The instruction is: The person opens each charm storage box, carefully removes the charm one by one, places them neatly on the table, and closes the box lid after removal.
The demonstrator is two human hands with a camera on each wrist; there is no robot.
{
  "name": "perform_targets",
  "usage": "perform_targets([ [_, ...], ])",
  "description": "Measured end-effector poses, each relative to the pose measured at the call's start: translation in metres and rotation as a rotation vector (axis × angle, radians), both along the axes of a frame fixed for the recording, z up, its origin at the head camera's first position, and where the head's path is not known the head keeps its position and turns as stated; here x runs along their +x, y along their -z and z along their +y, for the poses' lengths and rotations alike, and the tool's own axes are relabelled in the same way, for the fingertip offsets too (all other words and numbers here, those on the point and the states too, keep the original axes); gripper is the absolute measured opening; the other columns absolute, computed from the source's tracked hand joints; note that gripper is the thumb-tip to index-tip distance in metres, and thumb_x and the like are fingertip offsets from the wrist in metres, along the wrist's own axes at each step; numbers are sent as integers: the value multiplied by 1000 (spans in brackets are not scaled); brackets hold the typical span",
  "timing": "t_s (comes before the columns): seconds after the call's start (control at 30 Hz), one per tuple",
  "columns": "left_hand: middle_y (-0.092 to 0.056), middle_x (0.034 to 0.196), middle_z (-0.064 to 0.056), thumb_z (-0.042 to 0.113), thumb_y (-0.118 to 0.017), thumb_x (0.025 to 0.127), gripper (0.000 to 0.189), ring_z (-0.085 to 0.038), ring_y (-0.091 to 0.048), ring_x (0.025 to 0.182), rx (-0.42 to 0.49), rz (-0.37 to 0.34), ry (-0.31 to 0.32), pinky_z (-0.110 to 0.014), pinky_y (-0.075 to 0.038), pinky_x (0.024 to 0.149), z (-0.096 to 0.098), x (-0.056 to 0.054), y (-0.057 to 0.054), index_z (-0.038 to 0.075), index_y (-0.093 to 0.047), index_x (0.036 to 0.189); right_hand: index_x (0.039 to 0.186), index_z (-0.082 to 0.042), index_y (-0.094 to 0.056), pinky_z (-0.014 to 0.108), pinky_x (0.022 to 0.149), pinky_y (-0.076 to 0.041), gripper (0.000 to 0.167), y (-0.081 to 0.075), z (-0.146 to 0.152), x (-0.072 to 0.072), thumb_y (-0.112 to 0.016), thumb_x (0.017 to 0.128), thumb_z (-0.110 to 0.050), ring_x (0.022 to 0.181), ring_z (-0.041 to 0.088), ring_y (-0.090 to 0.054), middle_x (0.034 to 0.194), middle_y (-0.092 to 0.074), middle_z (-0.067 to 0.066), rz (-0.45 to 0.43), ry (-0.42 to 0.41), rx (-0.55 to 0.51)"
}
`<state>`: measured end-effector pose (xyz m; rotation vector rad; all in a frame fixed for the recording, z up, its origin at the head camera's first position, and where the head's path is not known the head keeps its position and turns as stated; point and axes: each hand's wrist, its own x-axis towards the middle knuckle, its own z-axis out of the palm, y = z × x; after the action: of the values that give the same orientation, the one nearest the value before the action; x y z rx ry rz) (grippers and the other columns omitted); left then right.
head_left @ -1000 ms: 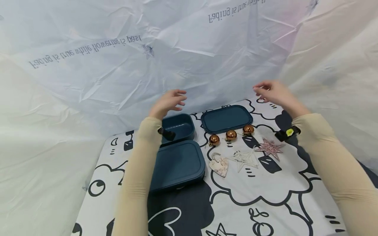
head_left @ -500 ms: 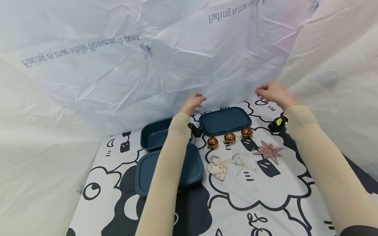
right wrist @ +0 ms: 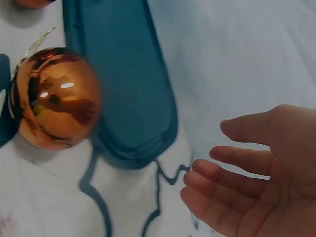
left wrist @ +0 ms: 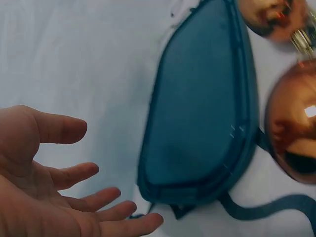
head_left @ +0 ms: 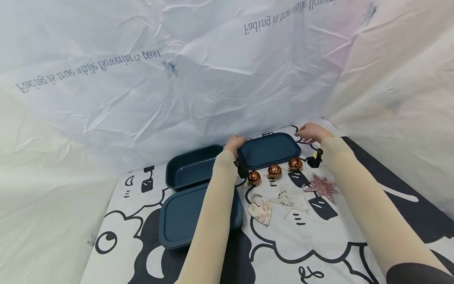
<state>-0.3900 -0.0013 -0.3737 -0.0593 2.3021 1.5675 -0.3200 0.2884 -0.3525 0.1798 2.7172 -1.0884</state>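
A dark blue rectangular lid [head_left: 269, 150] lies flat at the back of the table. At its left end is my left hand [head_left: 234, 144]; in the left wrist view its fingers [left wrist: 106, 198] are spread and hold nothing. My right hand [head_left: 312, 132] is by the lid's right end, its fingers [right wrist: 217, 177] loosely extended with a gap to the lid in the right wrist view. Along the lid's near edge sit three shiny copper baubles, the left one [head_left: 253, 178], the middle one [head_left: 274, 171] and the right one [head_left: 295, 164].
Left of the lid stands an open dark blue box [head_left: 193, 169]. In front of it is a lidded blue box [head_left: 182, 217], partly covered by my left sleeve. A heart ornament [head_left: 260, 212], a white star [head_left: 291, 202] and a pink glitter star [head_left: 321, 187] lie nearer me.
My left hand has moved right, from over the open box to the lid's left end. The right hand has come down toward the lid's right end. The lid and ornaments stay put.
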Motion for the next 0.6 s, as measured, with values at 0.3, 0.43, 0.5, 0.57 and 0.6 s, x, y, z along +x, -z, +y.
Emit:
perform_targets([
  [0.3, -28, 163, -16, 19, -54, 105, 60, -36, -32, 146, -112, 23, 34, -49, -35, 115, 3, -3, 15, 2, -30, 158, 145, 20, -35, 47, 90, -55, 56, 27, -5, -13, -45, 106, -20, 106, 39, -55, 122, -48, 30, -83, 21, -17],
  [0.43, -20, 165, -16, 20, -53, 105, 65, -37, -27, 148, -106, 23, 41, -50, -33, 116, 5, -3, 14, 2, -23, 160, 140, 19, -40, 50, 92, -53, 53, 33, -6, -15, -44, 105, -20, 108, 41, -53, 117, -46, 27, -67, 61, -38],
  [0.5, -18, 166, -16, 21, -53, 105, 68, -37, -25, 149, -102, 9, 42, -50, -32, 116, 5, -4, 16, 4, -19, 161, 139, 20, -40, 51, 94, -53, 53, 36, -6, -17, -44, 105, -20, 112, 42, -52, 121, -46, 27, -70, 76, -52],
  [0.57, -17, 166, -15, 21, -53, 106, 69, -37, -25, 149, -100, -2, 41, -50, -32, 116, 4, -5, 19, 5, -17, 162, 140, 21, -37, 50, 95, -52, 55, 37, -7, -18, -44, 105, -21, 115, 44, -50, 126, -45, 31, -84, 78, -56],
  [0.6, -19, 166, -16, 21, -53, 106, 68, -38, -26, 148, -103, -1, 42, -51, -32, 116, 4, -5, 20, 5, -17, 162, 141, 21, -36, 50, 95, -52, 56, 39, -7, -19, -44, 105, -22, 116, 44, -50, 127, -44, 31, -89, 80, -57],
])
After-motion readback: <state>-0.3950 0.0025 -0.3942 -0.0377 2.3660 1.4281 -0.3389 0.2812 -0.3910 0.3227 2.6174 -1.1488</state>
